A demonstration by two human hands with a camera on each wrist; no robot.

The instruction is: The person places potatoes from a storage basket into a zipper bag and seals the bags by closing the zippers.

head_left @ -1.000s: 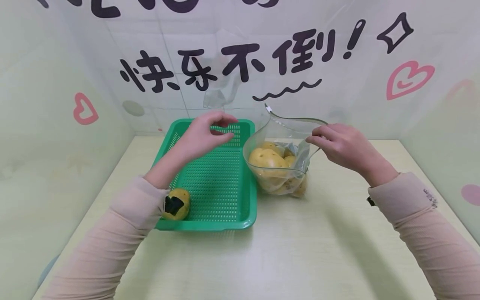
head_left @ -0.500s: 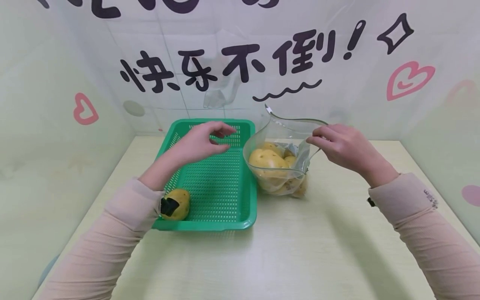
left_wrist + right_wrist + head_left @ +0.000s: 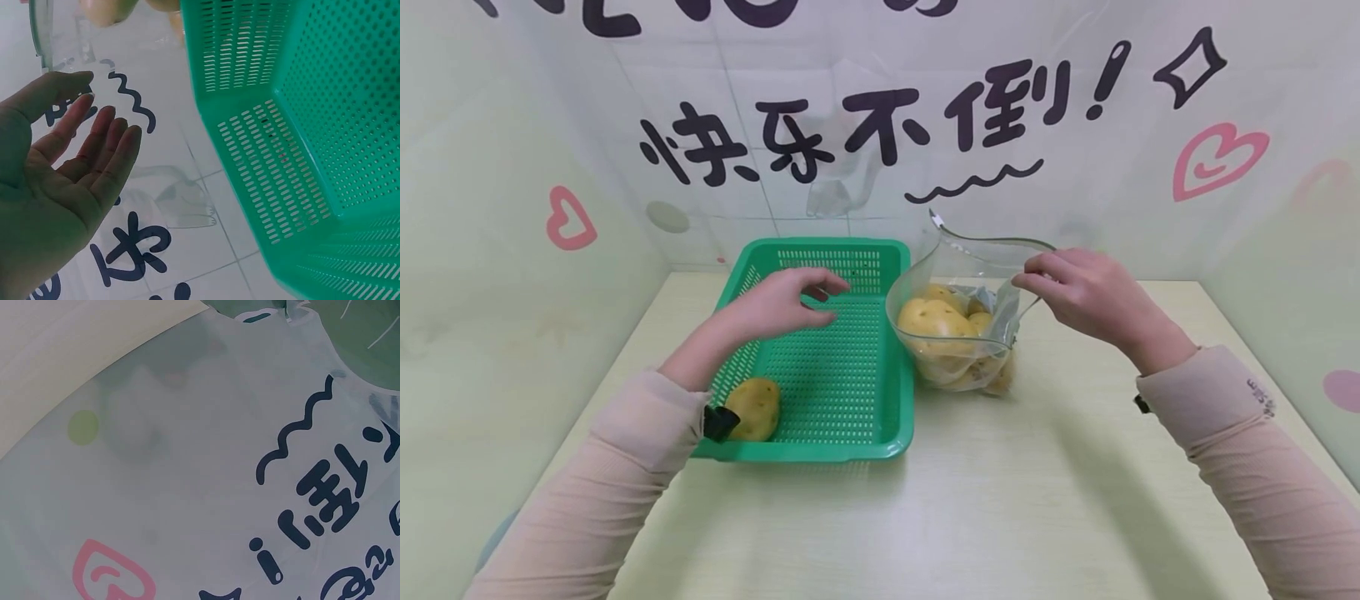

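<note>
In the head view a clear zip bag (image 3: pixel 958 367) stands with its mouth spread, several potatoes (image 3: pixel 934 321) inside. My right hand (image 3: pixel 1086 292) pinches the right side of the bag's rim. Over the green plastic basket (image 3: pixel 898 433) hovers my left hand (image 3: pixel 775 304), its fingers loosely bent with nothing between them. One potato (image 3: pixel 758 408) lies in the basket's near left corner, partly covered by the black wrist strap. The left wrist view shows the same hand (image 3: pixel 69 150) with its palm bare, beside the basket (image 3: pixel 250 156).
A pale table (image 3: pixel 985 500) carries the basket and the bag, which stand side by side. Behind them hangs a white printed sheet (image 3: pixel 850 200), with similar sheets along both sides. In the right wrist view mostly that backdrop (image 3: pixel 187 475) shows.
My left hand has drawn back toward me and a little to the left, above the basket, uncovering more of the potato there. The right hand and the bag stay put.
</note>
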